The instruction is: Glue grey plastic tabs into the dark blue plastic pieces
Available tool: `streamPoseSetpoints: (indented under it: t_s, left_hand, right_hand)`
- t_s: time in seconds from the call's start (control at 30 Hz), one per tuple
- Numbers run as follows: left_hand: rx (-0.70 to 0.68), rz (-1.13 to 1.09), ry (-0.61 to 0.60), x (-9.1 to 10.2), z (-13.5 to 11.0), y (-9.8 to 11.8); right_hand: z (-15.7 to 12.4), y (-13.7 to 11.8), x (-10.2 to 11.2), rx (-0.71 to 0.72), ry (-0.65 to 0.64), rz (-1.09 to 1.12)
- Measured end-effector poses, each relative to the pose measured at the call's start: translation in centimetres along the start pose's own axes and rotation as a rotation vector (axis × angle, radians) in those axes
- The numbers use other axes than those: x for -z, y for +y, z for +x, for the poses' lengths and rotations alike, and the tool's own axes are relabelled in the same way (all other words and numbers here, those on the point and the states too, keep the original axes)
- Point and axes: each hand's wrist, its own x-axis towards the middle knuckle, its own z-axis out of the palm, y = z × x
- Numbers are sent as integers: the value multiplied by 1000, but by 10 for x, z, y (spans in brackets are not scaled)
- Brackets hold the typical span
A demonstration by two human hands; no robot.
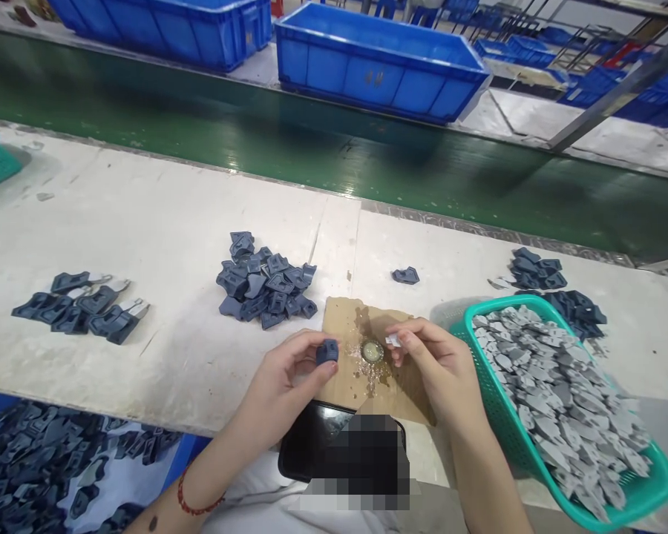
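Between the thumb and fingers of my left hand (298,371) is a dark blue plastic part (327,351). My right hand (437,356) pinches a small white-grey plastic piece (393,340), apart from the blue one. Below and between the hands, a small round dish (372,351) of pale liquid rests on a piece of brown cardboard (342,382), with wet splashes around it. To the right stands a teal basket (501,397) heaped with light grey pieces (557,400). A pile of dark blue parts (264,285) lies beyond my left hand.
A lone blue part (405,275) lies ahead. Joined blue and grey parts (83,304) sit at left, more blue parts (537,268) behind the basket. A phone (312,441) is at the table edge. A bin of blue parts (33,460) stands lower left. Beyond runs a green conveyor (245,141) with blue crates (367,74).
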Motion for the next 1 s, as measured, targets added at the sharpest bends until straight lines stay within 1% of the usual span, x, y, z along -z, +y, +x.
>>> streamPoseSetpoints:
  t_s: [0.13, 0.27, 0.33, 0.43, 0.53, 0.6, 0.77, 0.93, 1.0]
  left_hand:
    - [-53, 89, -34, -10, 3, -3]
    - [-78, 165, -33, -11, 4, -4]
    - [-85, 185, -35, -9, 4, -6]
    - [-98, 197, -39, -8, 3, -9]
    - [-108, 202, -41, -8, 2, -10]
    - [-110, 210, -42, -8, 1, -10]
    - [-138, 233, -37, -8, -1, -10]
    - [-138, 207, -55, -8, -3, -10]
    - [-118, 185, -75, -7, -3, -10]
  right_hand:
    - [1, 0, -3, 5, 32, -40]
    - [0, 1, -2, -5, 80, -54]
    - [0, 2, -1, -36, 54, 17]
    - [0, 2, 0, -96, -21, 153]
    - [0, 1, 1, -119, -46, 223]
    - [0, 0, 1, -113, -57, 234]
    - [-1, 1, 0, -94, -87, 168]
    - [-4, 4, -2, -67, -45, 194]
    - [-5, 4, -2, -33, -16, 149]
